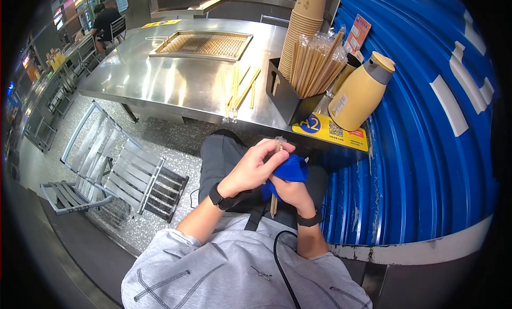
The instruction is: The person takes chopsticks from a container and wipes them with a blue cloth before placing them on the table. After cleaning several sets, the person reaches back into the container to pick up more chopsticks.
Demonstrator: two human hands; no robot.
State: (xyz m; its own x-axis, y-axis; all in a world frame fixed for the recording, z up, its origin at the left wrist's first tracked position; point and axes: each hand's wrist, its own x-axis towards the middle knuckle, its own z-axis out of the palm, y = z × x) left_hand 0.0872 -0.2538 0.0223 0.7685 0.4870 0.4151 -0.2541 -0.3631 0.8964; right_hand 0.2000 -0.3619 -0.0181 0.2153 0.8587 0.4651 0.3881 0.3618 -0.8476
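Observation:
Above the lap, my left hand (pixel 258 166) is closed at the top of a small bundle of chopsticks, whose plastic-wrapped end (pixel 280 142) sticks up past the fingers. Just below it, my right hand (pixel 292 191) is closed around a blue cloth (pixel 290 170) wrapped about the same bundle. The lower ends of the chopsticks (pixel 273 206) point down under the right hand. Several loose chopsticks (pixel 234 90) lie on the steel table (pixel 128 77) near its front edge.
A black box (pixel 285 98) holds wrapped chopsticks (pixel 320 63) and stacked paper cups (pixel 304 31). Beside it stand a yellow jug (pixel 360 93) and a yellow sign (pixel 333 130). A grill grate (pixel 202 45) is set in the table. Chairs (pixel 128 173) stand left; a person (pixel 105 23) sits far back.

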